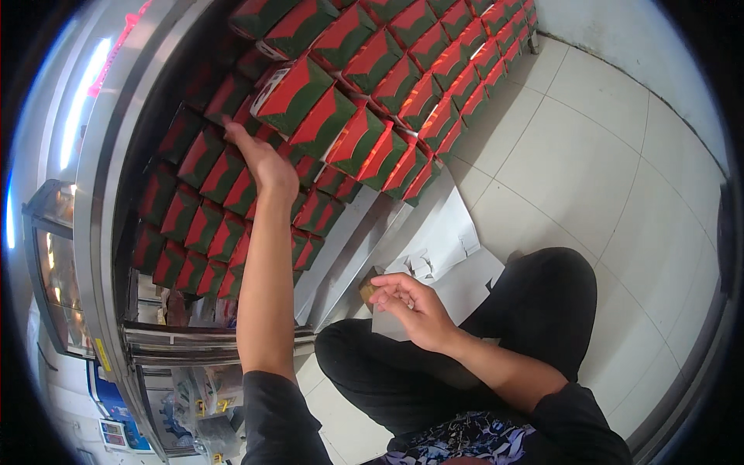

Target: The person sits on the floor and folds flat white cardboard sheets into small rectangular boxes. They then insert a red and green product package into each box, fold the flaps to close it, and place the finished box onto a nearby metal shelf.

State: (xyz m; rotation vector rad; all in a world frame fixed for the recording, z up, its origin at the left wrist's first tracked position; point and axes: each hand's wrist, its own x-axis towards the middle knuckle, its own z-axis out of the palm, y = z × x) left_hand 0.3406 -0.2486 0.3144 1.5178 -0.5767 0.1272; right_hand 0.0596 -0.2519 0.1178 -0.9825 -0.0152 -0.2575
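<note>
Left hand at red-green boxes; right hand, fingers curled, at brownish object by shelf edge; cannot tell either grip.

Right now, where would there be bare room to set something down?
The widest free patch is the white tiled floor, bordered by the stacked red-and-green boxes, the white wall and the bent right knee. It is crowded around the left hand, where boxes stand packed in rows, and near the right hand, where a white sheet lies.
</note>
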